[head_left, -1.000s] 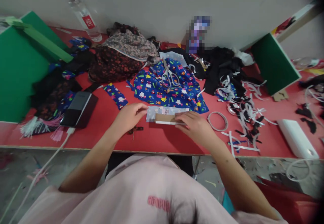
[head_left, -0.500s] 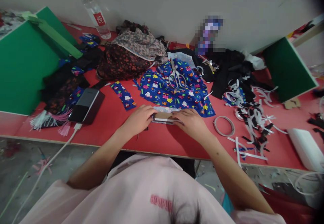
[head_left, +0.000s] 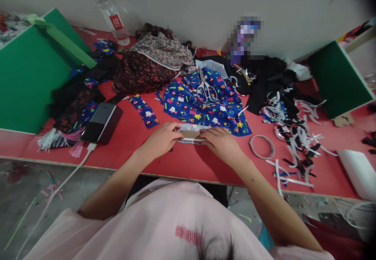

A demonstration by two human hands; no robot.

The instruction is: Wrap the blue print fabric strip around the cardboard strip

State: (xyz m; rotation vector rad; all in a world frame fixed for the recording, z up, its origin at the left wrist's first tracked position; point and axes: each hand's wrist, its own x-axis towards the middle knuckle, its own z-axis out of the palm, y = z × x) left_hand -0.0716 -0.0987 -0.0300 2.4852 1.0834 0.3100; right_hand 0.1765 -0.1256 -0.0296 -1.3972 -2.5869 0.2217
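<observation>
- The left hand (head_left: 166,137) has bent fingers, pinching the left end of the card (head_left: 190,135) and the pale cloth (head_left: 192,127).
- The right hand (head_left: 219,140) has its fingers bent over the card's right end; I cannot tell if they pinch it.
- The card lies on the pale cloth, between both hands, over the red table (head_left: 117,154).
- Just behind, scissors (head_left: 207,90) rest on a blue cloth (head_left: 188,109).

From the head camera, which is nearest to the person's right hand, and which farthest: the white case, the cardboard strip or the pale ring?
1. Cardboard strip: touching the right hand, on its left.
2. Pale ring: just right of the hand.
3. White case: far right.
</observation>
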